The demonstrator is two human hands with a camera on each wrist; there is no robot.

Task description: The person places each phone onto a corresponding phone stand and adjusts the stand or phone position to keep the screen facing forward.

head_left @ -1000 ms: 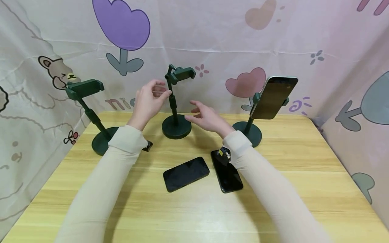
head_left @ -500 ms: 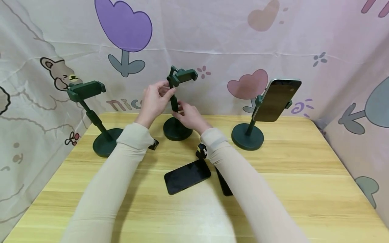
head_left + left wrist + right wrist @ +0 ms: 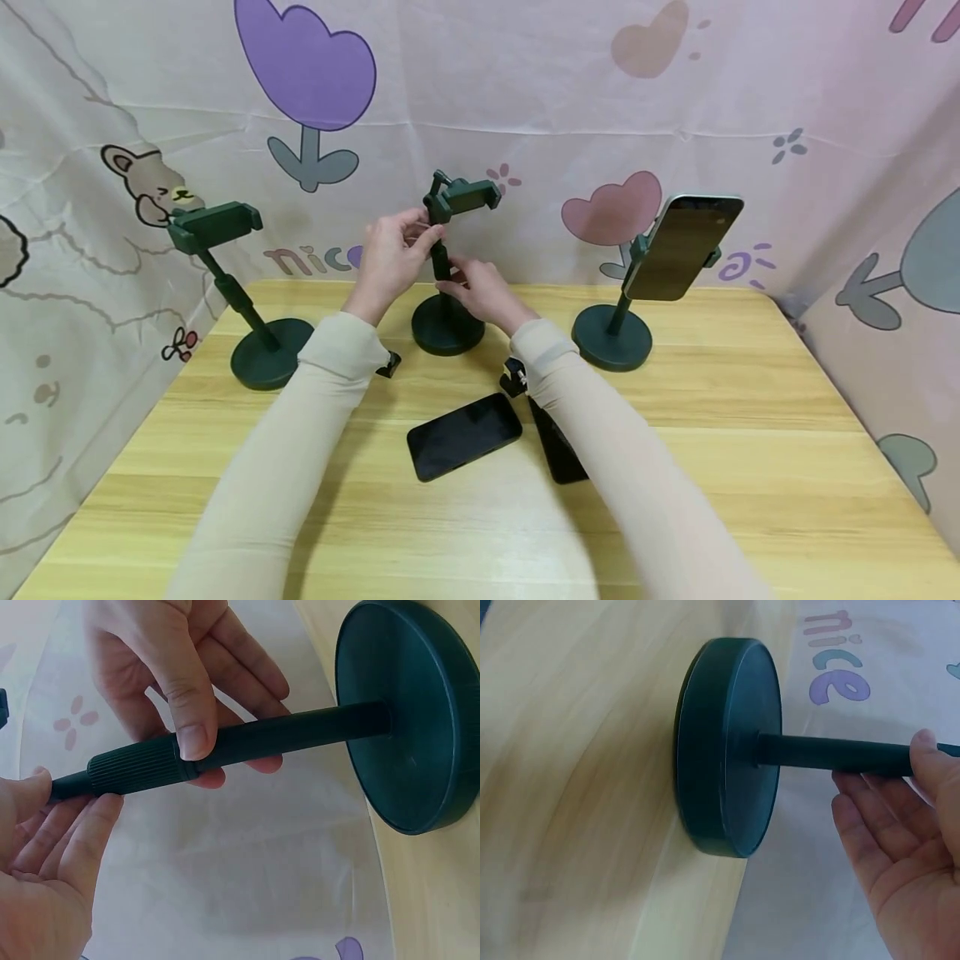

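Observation:
A dark green phone stand stands at the middle back of the table, its clamp holding no phone. My left hand pinches the thin upper rod just under the clamp. Lower down, my right hand holds the pole between thumb and fingers. In the left wrist view, the ribbed collar lies between the two hands, with the right thumb at its lower edge. The round base rests on the table in the right wrist view.
Another green stand with a bare clamp is at the left. At the right, a third stand bears a phone. One black phone lies in front; another is partly under the right sleeve. A printed cloth hangs behind.
My right hand has come left onto the pole, and my left hand has moved right to the upper rod. The middle stand has shifted slightly right and nearer.

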